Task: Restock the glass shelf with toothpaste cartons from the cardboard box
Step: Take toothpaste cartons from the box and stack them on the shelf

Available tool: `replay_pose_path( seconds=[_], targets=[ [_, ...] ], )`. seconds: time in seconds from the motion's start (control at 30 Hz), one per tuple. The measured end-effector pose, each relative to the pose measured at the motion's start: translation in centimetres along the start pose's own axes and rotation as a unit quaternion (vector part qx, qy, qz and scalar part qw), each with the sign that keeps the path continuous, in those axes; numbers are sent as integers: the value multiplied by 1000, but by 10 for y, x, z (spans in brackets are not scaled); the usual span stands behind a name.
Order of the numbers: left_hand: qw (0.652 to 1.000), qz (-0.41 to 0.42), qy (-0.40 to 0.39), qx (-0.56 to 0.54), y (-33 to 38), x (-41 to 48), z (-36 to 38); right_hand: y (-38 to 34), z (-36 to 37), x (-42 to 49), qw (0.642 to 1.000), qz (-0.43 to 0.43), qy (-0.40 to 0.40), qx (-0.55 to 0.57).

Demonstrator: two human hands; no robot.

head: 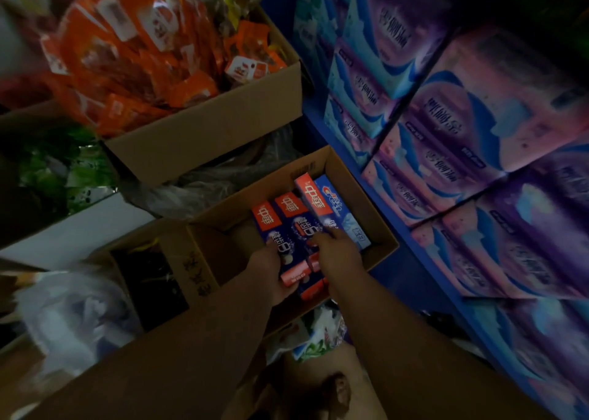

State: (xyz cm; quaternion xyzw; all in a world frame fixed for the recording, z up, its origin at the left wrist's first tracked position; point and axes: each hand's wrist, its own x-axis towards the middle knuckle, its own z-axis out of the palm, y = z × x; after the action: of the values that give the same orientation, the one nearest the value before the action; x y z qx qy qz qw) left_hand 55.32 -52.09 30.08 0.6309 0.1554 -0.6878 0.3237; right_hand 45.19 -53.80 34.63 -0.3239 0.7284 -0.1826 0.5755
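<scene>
**Cartons of toothpaste: lift from stock box**

Item: red-and-blue printed toothpaste cartons (pixel 296 218), long and rectangular, lying side by side with one light-blue carton (pixel 342 210) in an open brown cardboard box (pixel 353 183) low down beside the blue shelving. The glass shelf is not in view.

Left hand (pixel 271 276): fingers curled round the near end of the leftmost carton, holding it.

Right hand (pixel 339 255): fingers reaching forward, fairly straight, tips on the cartons next to the light-blue one. Whether they have pinched anything cannot be told; the view is dim and soft.

Handling, as judged: the cartons look light and thin-walled. Gather neighbours together by their long sides, lift level and avoid crushing the end flaps. The packed row should let several come out at once.

Surroundings: a second brown cardboard box (pixel 204 139) heaped with orange snack packets (pixel 137 56) sits behind. Purple-and-pink wrapped tissue packs (pixel 478 116) are stacked on blue shelving (pixel 401 279) to the right. Crumpled clear plastic bags (pixel 79 311) lie at left. The floor is largely hidden.
</scene>
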Motion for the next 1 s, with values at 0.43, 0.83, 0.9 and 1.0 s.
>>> replay_pose_path(
  seconds=[0.43,0.83,0.9,1.0],
  targets=[
    [996,-22,-87,-5,-3,12,-13,0,23,0,987,27,-87,-133],
    [995,-16,-95,21,5,-38,-3,-10,6,-30,994,29,-93,52],
    [992,1,-128,14,5,-56,1,-23,-5,-46,997,-13,-75,32],
    [982,73,-171,-30,8,-92,8,-44,-28,-76,995,-70,-72,6]
  ],
)
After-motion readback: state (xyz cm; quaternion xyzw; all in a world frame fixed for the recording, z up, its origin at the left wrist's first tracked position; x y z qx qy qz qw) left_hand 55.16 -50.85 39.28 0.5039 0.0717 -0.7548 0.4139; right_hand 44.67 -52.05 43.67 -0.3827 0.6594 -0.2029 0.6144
